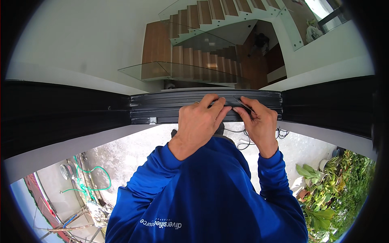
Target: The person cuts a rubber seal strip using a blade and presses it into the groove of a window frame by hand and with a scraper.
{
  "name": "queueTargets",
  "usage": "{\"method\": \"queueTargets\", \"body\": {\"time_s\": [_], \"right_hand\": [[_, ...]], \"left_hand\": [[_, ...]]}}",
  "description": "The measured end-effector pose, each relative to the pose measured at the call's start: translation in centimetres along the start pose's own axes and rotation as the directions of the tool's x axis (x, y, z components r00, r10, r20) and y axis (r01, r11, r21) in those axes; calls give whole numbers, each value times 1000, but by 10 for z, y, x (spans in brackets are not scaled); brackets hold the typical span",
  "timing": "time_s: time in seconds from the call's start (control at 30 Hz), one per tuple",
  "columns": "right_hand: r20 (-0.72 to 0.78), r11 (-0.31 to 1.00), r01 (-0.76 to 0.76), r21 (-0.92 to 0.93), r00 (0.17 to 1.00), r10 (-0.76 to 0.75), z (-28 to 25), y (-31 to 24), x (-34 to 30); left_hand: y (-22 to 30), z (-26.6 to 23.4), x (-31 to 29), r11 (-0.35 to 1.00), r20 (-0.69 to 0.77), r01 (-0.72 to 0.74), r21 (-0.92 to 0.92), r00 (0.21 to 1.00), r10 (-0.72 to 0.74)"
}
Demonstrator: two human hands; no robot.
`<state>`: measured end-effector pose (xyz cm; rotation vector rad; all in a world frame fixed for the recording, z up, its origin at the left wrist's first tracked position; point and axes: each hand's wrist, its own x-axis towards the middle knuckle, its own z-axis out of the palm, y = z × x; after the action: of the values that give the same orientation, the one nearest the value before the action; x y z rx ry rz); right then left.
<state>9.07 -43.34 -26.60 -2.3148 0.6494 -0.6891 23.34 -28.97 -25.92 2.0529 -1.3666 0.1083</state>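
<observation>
Both my hands are over a black grooved frame track [162, 100] that runs across the opening in front of me. My left hand [197, 123] is closed, its thumb and fingertips bent close together at the grooves. Whatever lies between them, if anything, is too small to make out. In my right hand [262, 125], the thumb and fingers pinch a thin, narrow blade-like strip [244, 103], whose tip slants up and left over the track. The two thumbs nearly meet.
Black frame sides [67, 115] flank the track, with a small light metal piece [153, 120] at its near left edge. Beyond are glass-railed stairs [202, 60] and a person [261, 40]. Below lie a dark cable [244, 143], a green hose [107, 178] and potted plants [324, 190].
</observation>
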Motion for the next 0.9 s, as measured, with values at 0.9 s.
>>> {"method": "queueTargets", "body": {"time_s": [0.9], "right_hand": [[-26,996,-86,30,996,87,7,-9,-5]], "left_hand": [[-2,-12,-12,986,-7,151,-70,988,-152]]}}
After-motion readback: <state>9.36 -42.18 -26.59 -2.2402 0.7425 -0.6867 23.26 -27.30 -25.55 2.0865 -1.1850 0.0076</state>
